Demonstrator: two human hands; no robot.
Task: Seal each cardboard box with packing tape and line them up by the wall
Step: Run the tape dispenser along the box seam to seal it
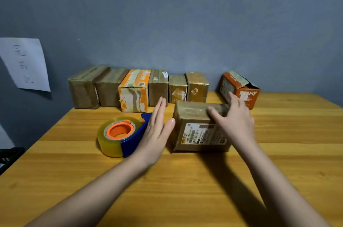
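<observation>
Six boxes stand taped along the far wall. Your right hand rests flat-fingered on the near box, your left hand open beside it. The far-right orange box looks unsealed; the tape lies left.

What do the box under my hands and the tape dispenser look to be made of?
Box: brown cardboard, likely wrapped in glossy clear tape, judging by its sheen and printed label. Tape dispenser: blue body and orange hub look like smooth moulded plastic; the roll is translucent yellowish film.
</observation>
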